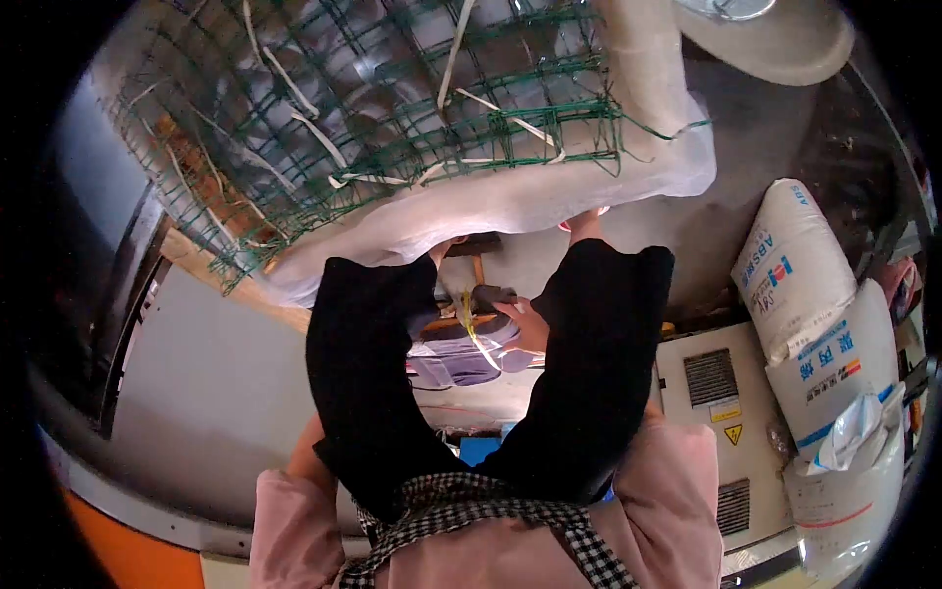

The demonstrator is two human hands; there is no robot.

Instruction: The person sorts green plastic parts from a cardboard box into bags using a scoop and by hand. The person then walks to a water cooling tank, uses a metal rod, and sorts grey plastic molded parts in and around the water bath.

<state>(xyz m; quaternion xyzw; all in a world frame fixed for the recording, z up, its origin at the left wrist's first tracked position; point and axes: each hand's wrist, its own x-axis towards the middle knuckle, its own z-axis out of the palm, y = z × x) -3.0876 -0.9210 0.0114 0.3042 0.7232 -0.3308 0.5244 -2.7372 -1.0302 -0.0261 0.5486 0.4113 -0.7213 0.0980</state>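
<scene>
My right hand (531,326) shows between my black-trousered thighs, its arm passing behind my right leg. Its fingers are bent against a small dark grey piece (494,294) that I cannot identify. Thin yellow and white strips (474,329) hang beside the fingers. Behind them lies a purple-grey item (456,363), perhaps cloth or a shoe. My left forearm (308,455) goes behind my left thigh, which hides the left hand. Ahead of my knees stands a green wire mesh crate (383,118) with whitish sheeting (549,182) along its edge and white ties on its wires.
Printed white sacks (793,260) are stacked at the right, beside a pale cabinet (677,388) with vents and a warning label. A grey panel (216,383) stands at the left. Part of a light-coloured round container (795,44) shows at the top right.
</scene>
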